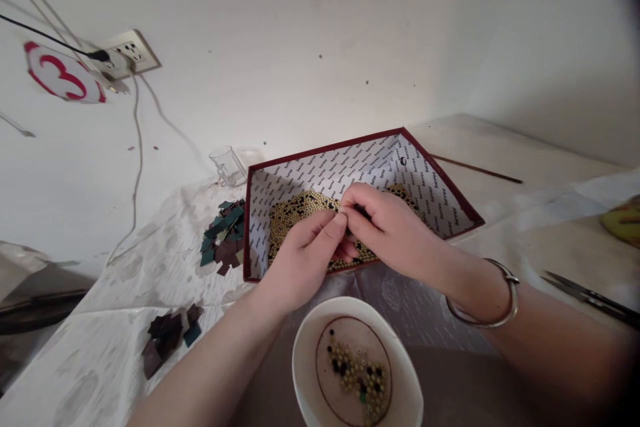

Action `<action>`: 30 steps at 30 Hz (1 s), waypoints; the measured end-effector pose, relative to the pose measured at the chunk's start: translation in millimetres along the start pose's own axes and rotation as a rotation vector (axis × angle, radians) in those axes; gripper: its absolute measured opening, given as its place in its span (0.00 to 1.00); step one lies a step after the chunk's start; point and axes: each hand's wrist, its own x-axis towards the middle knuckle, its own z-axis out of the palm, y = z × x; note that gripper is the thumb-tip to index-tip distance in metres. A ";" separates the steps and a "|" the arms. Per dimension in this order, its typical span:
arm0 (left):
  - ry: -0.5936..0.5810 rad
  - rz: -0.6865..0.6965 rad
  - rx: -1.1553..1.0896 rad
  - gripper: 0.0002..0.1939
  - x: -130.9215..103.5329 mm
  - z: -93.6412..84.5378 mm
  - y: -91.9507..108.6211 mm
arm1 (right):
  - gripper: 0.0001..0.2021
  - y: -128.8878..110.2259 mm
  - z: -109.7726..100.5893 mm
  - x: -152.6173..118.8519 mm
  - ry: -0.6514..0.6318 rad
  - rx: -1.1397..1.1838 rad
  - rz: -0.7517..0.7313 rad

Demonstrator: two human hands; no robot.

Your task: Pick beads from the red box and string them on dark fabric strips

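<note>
Both of my hands meet over a dark red box [327,153] lined with printed white paper. Inside it lies a layer of small gold and black beads [295,210]. The thumb and fingers of my left hand [310,247] are pinched together. My right hand [385,220] is pinched too, its fingertips touching the left thumb. Whatever sits between the fingertips is too small and covered to make out. Nearer to me, below the hands, stands a white bowl [303,373] with more gold and black beads and a green bit at its bottom.
Dark green and brown square pieces [225,233] are heaped left of the box, with a smaller pile [165,337] nearer. A clear glass mug [230,165] stands behind. At right lie a thin stick [477,168] and dark pointed tweezers [590,297]. A wall socket [130,53] holds plugged cables.
</note>
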 end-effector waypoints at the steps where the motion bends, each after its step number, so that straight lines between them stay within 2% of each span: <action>1: -0.007 0.004 0.013 0.17 -0.2 -0.2 0.7 | 0.07 0.5 0.2 0.1 0.008 -0.015 -0.005; 11: 0.010 0.022 0.018 0.17 -0.3 -0.5 -1.1 | 0.05 -2.1 0.5 -0.8 -0.041 0.069 0.041; 17: -0.035 0.038 0.071 0.12 0.8 -2.4 1.0 | 0.04 3.6 0.8 -1.2 0.059 -0.037 0.013; 22: -0.018 0.042 0.080 0.11 2.3 -3.2 -0.9 | 0.03 5.7 1.8 0.0 0.109 -0.025 -0.003; 26: 0.020 -0.003 0.041 0.11 2.5 -2.6 -1.8 | 0.04 4.4 2.4 -0.7 0.232 -0.054 -0.087; 30: 0.060 -0.032 -0.071 0.10 3.2 -1.2 -1.2 | 0.04 6.4 4.1 -2.2 0.376 -0.195 -0.298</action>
